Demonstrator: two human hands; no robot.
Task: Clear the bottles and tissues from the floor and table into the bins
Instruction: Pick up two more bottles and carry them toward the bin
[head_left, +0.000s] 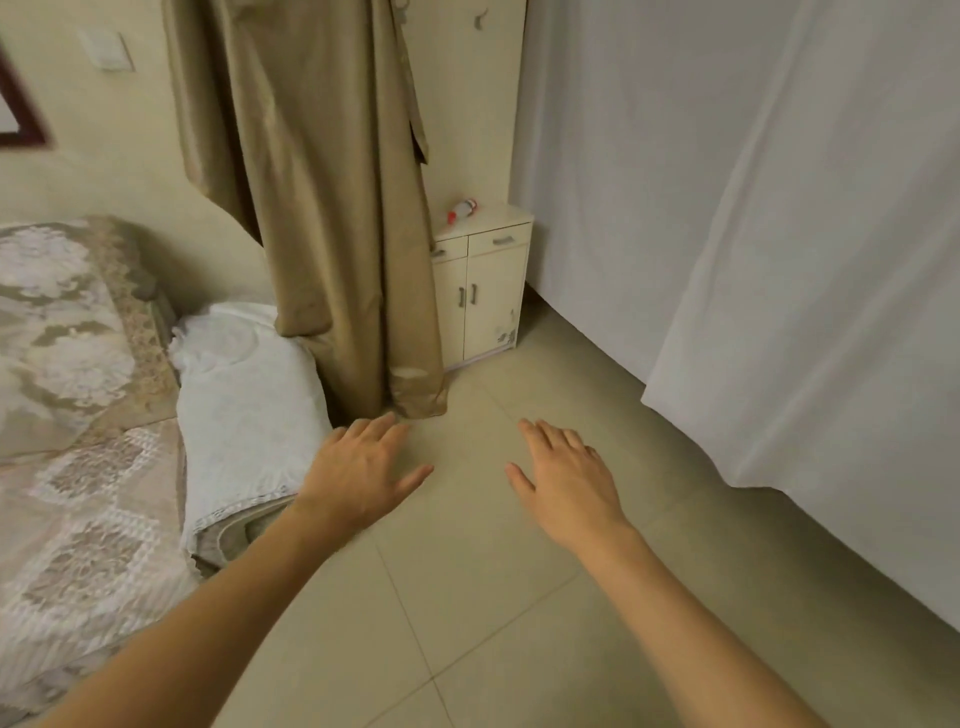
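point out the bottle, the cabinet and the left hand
bottle (462, 210), head view, middle of its body.
cabinet (493, 306), head view, right door front.
left hand (363, 467), head view, back of the hand.

Floor (498, 597): smooth matt beige tiles with thin grout lines. Curtain (322, 208) at 12 o'clock: tan cloth with a slight sheen. Cabinet (488, 312): cream laminate finish, scuffed low down, metal-looking handles. Bottle (462, 211) on it: clear plastic. Bedspread (78, 415) at 9 o'clock: quilted patterned fabric. Sheet (779, 234) at 2 o'clock: plain white matt cloth.
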